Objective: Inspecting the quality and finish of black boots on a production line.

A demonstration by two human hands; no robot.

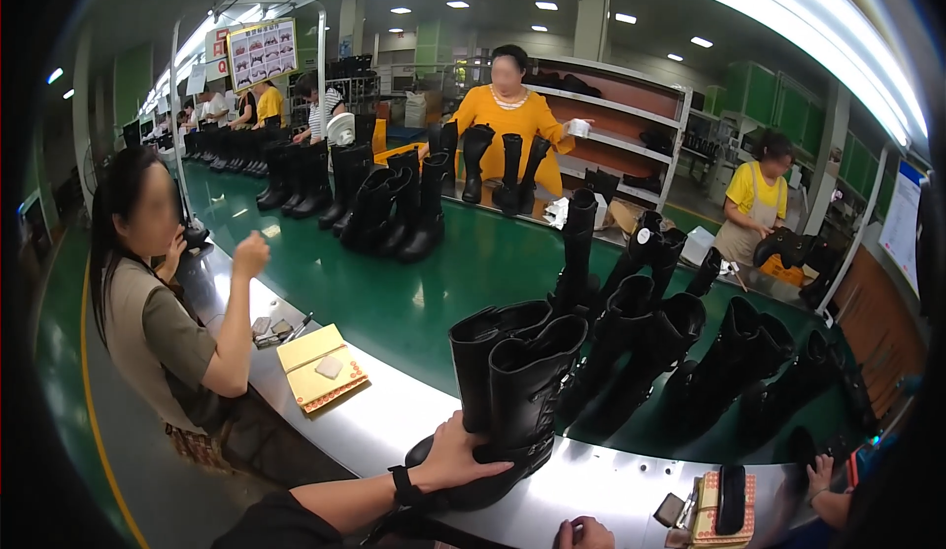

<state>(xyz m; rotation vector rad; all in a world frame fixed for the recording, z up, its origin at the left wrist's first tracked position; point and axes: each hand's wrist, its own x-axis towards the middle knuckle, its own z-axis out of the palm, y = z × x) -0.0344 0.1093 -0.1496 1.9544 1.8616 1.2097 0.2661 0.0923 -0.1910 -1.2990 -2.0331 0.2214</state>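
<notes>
A pair of tall black boots (532, 372) stands upright on the metal edge of the bench, shafts side by side. My left hand (463, 458), with a dark band at its wrist, is closed around the ankle of a boot, thumb across the front one. Much of the rear boot is hidden behind the front one. At the lower edge, just right of the boots, my right hand (585, 533) shows only in part. Its fingers are curled in, apart from the boots, and whatever they may hold is hidden.
A green conveyor belt (394, 298) carries several more black boots (650, 342). Yellow pads (317, 377) lie left, and another stack with a black case (731, 500) lies right. A co-worker (163, 283) sits left; another's hand (821, 474) is at right. More people stand across the belt.
</notes>
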